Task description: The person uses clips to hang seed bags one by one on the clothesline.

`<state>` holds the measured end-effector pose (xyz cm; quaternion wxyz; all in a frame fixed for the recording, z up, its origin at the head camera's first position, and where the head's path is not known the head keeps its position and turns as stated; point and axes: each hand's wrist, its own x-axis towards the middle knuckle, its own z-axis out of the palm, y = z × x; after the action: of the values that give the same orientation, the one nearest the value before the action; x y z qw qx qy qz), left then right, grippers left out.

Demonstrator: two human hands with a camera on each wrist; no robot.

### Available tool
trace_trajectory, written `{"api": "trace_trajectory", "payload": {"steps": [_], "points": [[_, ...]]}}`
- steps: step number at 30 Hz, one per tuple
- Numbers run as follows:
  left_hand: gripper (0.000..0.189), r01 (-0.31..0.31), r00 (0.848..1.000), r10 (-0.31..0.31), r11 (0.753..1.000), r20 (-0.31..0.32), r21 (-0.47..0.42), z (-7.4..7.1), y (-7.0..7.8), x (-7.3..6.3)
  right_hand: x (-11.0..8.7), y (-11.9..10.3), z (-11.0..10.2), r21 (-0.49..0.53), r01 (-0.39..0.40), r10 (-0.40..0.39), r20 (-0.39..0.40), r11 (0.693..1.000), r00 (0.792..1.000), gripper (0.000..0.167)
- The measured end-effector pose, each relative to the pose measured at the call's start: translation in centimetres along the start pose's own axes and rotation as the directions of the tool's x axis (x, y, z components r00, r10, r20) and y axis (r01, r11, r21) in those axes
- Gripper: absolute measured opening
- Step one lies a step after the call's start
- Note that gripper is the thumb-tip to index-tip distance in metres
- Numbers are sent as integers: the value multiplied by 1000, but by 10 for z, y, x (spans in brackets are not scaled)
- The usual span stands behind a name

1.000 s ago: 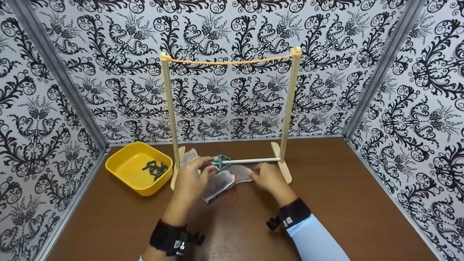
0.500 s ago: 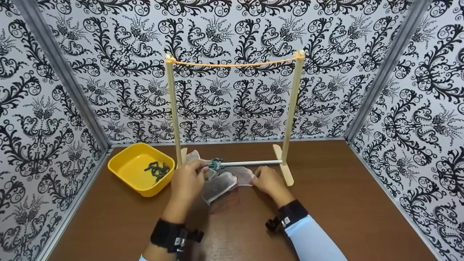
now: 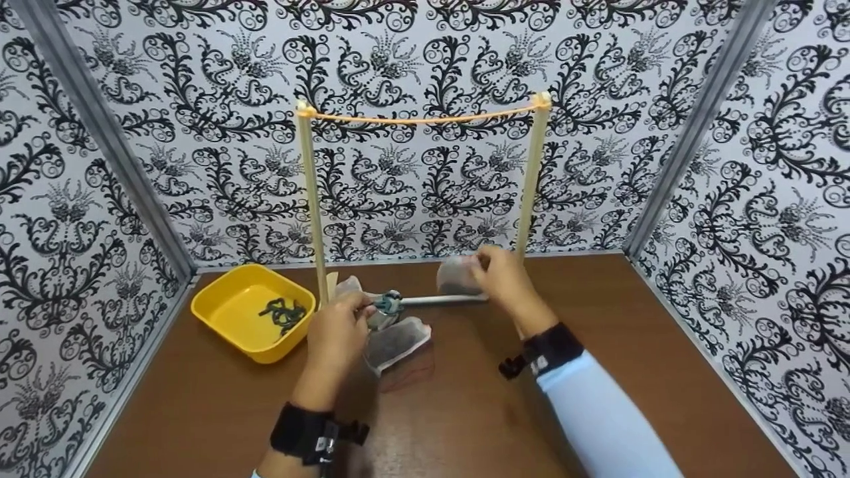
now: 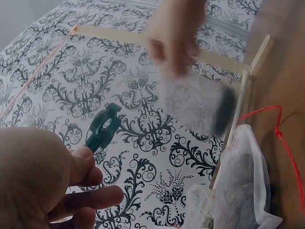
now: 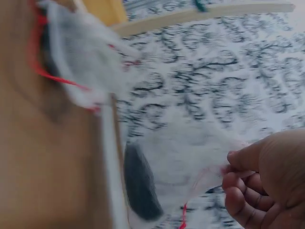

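My left hand [image 3: 337, 337] pinches a dark green clothespin [image 4: 104, 128] between thumb and fingers; its jaws point up and away in the left wrist view. My right hand [image 3: 503, 282] pinches the top corner of a sheer white drawstring pouch [image 3: 455, 275], which hangs near the right post with something dark at its bottom. A red string [image 5: 184, 214] dangles from that pouch. Another filled pouch [image 3: 398, 344] lies on the table beside my left hand, its red string [image 4: 281, 138] spread on the wood. A further pouch [image 3: 348, 287] lies behind the left hand, partly covered.
A wooden stand has a left post [image 3: 312, 206], a right post [image 3: 533, 179] and a white bottom bar [image 3: 438, 301]. An orange cord [image 3: 425, 121] sags between the post tops. At left sits a yellow tray [image 3: 222, 312] with several green clothespins [image 3: 284, 315]. Patterned walls [image 3: 412, 192] surround the table.
My right hand has lifted its pouch off the table, up and back toward the right post. The left hand stays near the left post with the clothespin.
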<state>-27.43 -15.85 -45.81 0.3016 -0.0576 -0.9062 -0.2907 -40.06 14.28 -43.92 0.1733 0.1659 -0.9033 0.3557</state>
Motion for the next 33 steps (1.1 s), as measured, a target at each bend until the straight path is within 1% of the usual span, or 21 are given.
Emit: {"api": "trace_trajectory", "payload": {"steps": [3,5,6,8,10,12,15,17,18,20,22,24,26,27,30,33], "points": [[4,-25,999,25,1000,-21,8,-2,5,3,21,-15,-36,-22,-29,30,16,999,999,17],[4,-47,998,48,999,-42,19,-7,11,7,35,-28,-58,-27,-55,56,23,998,998,21],[4,-66,996,67,997,-54,32,-9,15,11,42,-35,-69,-16,-79,79,28,997,996,22],[4,-110,990,116,991,-80,69,-14,24,22,54,-49,-90,1,-99,99,19,995,995,24],[5,-165,979,176,980,-105,110,-21,36,38,63,-61,-109,33,-121,121,10,992,993,25],[7,-216,962,239,963,-134,163,-28,52,56,71,-73,-127,53,-139,140,0,989,990,26],[10,-276,939,311,936,-146,217,-41,84,86,80,-84,-149,57,-136,138,-39,989,990,27],[13,-297,929,340,920,-144,255,-48,107,108,84,-90,-162,53,-118,122,-80,992,989,26],[14,-303,927,349,915,-141,267,-51,118,119,86,-92,-167,50,-112,116,-98,992,988,26],[14,-302,922,353,912,-157,278,-55,139,141,91,-96,-177,35,-92,96,-137,995,986,24],[15,-273,934,321,925,-158,265,-57,157,163,95,-99,-185,25,-76,79,-177,997,981,23],[16,-235,951,274,941,-143,243,-56,174,182,98,-101,-191,28,-82,86,-202,996,976,22],[17,-191,970,219,956,-108,220,-54,188,200,100,-103,-194,41,-81,88,-222,996,971,21],[17,-175,977,197,960,-83,216,-52,194,207,100,-104,-195,39,-75,83,-233,996,969,20],[25,-145,986,160,960,-44,239,-45,205,224,103,-105,-193,30,-64,70,-242,997,968,18],[35,-136,987,155,944,-38,300,-39,211,236,104,-106,-191,24,-61,64,-231,998,971,18]]}}
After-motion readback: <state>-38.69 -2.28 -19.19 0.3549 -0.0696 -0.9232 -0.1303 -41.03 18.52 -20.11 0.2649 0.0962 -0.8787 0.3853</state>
